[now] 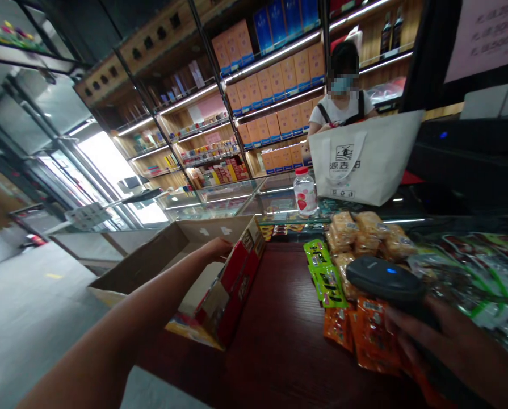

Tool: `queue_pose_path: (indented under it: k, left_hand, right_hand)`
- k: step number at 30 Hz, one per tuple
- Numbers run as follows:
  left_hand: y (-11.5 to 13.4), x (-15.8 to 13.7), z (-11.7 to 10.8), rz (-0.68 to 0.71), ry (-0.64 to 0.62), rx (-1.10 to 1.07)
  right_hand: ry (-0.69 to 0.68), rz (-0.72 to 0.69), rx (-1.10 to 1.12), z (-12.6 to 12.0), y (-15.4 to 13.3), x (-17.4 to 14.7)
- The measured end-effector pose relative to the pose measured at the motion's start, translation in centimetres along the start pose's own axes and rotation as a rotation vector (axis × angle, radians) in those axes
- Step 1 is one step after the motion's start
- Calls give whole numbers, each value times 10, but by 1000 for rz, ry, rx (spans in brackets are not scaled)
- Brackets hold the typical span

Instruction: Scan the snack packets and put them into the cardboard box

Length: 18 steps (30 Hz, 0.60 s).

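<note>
My right hand [445, 335] is wrapped around the grip of a dark barcode scanner [385, 278] with a small blue light on it. The scanner's head is above orange snack packets [375, 332] and beside green snack packets [325, 272]. Bagged bread-like snacks [360, 233] lie just beyond it. My left arm stretches over an open cardboard box [236, 284] with red printed sides. At the box's right wall is my left hand [217, 248], its fingers mostly hidden, so whether they grip the wall does not show.
A person stands across the glass counter [275, 196] behind a cream tote bag [362, 162]. A clear bottle with a red cap [305, 193] stands left of the bag. Clear plastic packages [470, 272] pile up at right. Stocked shelves [275, 85] line the back wall.
</note>
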State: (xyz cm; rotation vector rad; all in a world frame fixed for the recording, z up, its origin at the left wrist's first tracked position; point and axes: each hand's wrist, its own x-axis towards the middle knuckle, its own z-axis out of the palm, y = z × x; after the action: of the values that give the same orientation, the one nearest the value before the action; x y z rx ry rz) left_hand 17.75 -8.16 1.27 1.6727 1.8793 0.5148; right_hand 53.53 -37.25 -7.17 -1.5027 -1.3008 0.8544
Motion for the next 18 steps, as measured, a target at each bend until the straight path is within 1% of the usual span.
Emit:
queue_pose_path:
  k: [2,4,6,7,8,9,10,11,12,13,15,16,18]
  left_hand:
    - [15,-8,-15,132,75,80]
    - [33,-24,-28,284,170,126]
    - [49,-53,-31,462,239,138]
    - [55,-71,-25,579,251,135]
    - [58,-90,-15,687,230,104]
    - [60,-109,1,766,174,59]
    - [59,-127,21,825,86,26]
    - [57,-141,44,861,-5,-10]
    - [54,-151,68,866,-90,-32]
    - [50,-157,93,845,-140,-25]
    - [41,-158,136,730,-143,45]
    - [38,-155,152,667,-135,79]
    - [34,-145,175,568,-128,121]
  right_hand:
    - [-46,29,37,0,0,2]
    - [-75,72,91,1,-2,4]
    - [-71,94,142,2,-5,4]
    - [-57,95,163,2,-8,4]
    - [-42,96,178,2,-10,4]
    - [-36,95,190,2,-12,4]
    - [-35,95,199,2,-14,4]
    - [-38,98,208,2,-15,5]
    - [-42,100,220,2,-16,5]
    - [-47,97,238,2,-16,6]
    - [-45,103,270,2,-15,8]
    - [-40,113,277,2,-15,9]
    - [-38,118,272,2,-15,11]
